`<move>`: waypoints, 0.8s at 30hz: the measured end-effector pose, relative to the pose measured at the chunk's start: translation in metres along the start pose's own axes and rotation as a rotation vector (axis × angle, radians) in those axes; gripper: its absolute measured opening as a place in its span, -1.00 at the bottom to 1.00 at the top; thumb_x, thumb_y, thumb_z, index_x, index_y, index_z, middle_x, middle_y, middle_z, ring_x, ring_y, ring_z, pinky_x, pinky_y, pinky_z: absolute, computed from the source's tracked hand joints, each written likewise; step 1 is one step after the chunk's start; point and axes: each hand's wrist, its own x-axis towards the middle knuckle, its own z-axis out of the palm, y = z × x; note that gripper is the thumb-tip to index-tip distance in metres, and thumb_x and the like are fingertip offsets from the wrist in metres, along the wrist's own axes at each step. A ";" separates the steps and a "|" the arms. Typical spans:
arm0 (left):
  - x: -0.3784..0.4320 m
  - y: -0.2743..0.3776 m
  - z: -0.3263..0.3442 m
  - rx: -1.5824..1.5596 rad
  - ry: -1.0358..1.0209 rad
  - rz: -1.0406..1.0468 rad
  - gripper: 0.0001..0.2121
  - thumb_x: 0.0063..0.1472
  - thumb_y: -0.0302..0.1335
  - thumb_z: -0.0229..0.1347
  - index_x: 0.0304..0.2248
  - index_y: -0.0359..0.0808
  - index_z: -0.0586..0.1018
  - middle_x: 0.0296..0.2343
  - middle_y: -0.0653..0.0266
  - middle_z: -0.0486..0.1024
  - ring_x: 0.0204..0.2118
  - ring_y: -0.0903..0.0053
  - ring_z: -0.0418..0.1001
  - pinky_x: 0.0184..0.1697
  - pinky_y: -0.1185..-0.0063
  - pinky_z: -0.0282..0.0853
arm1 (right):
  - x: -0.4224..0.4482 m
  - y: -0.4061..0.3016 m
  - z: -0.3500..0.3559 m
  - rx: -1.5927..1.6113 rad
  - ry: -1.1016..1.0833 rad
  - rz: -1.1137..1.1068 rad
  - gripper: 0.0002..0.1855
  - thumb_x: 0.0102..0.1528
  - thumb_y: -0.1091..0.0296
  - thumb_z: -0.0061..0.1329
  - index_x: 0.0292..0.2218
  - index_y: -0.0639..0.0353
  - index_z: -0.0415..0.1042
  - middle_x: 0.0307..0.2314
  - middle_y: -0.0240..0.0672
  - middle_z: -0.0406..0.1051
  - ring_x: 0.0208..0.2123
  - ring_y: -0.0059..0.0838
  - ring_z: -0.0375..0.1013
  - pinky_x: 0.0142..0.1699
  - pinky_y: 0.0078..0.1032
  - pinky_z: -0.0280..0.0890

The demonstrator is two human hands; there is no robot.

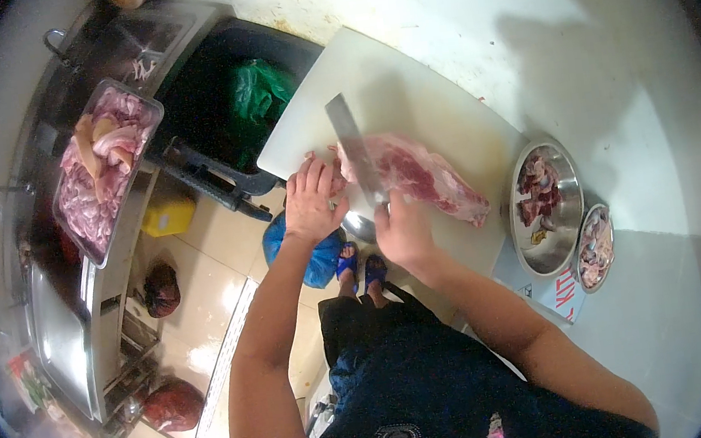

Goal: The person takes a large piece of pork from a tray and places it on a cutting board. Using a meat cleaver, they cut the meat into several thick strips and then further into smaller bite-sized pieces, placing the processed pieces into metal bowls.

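A large piece of raw meat [426,171] lies across a white cutting board [366,68]. My right hand [402,226] grips the handle of a cleaver [351,141], whose blade crosses the left part of the meat. My left hand [313,200] presses on the meat's left end at the board's near left edge, fingers over it; how firmly it grips is hidden. Just below the blade, a shiny metal bowl [360,226] shows partly between my hands.
Right of the board stand a steel bowl of meat pieces [522,245] and a smaller bowl [595,249]. A black bin [203,60] with a green bag adjoins the board's left. Farther left is a tray of pale meat [96,176]. A blue bag [313,259] sits by my feet.
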 end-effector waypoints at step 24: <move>0.025 0.006 0.033 -0.076 0.176 -0.272 -0.77 0.11 -0.39 0.10 -0.22 -0.26 0.52 -0.07 0.17 0.40 0.19 0.18 0.18 0.28 0.06 -0.09 | -0.006 0.004 0.030 -0.097 -0.056 0.060 -0.76 0.19 0.34 -0.07 -0.18 0.32 0.32 -0.51 0.15 0.49 -0.42 0.21 0.51 -0.24 0.10 0.37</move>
